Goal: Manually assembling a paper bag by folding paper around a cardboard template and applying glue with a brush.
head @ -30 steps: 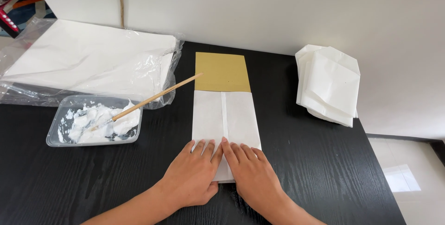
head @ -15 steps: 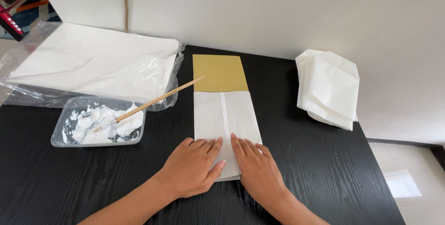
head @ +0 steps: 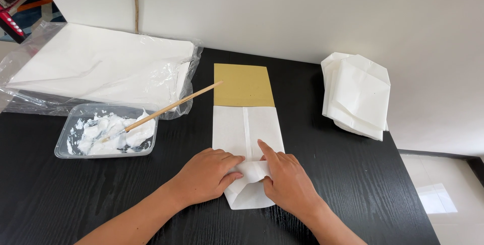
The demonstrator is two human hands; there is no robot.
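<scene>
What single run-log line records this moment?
left hand: lifting flap | right hand: pressing white paper bag | brown card: beneath bag | brush: in paste tray

Your left hand (head: 209,174) and right hand (head: 287,182) are bare: no gloves, rings, watch or bands. Forearms are uncovered too, no sleeve in view up to the frame edge. Fingernails short, unpainted.
</scene>
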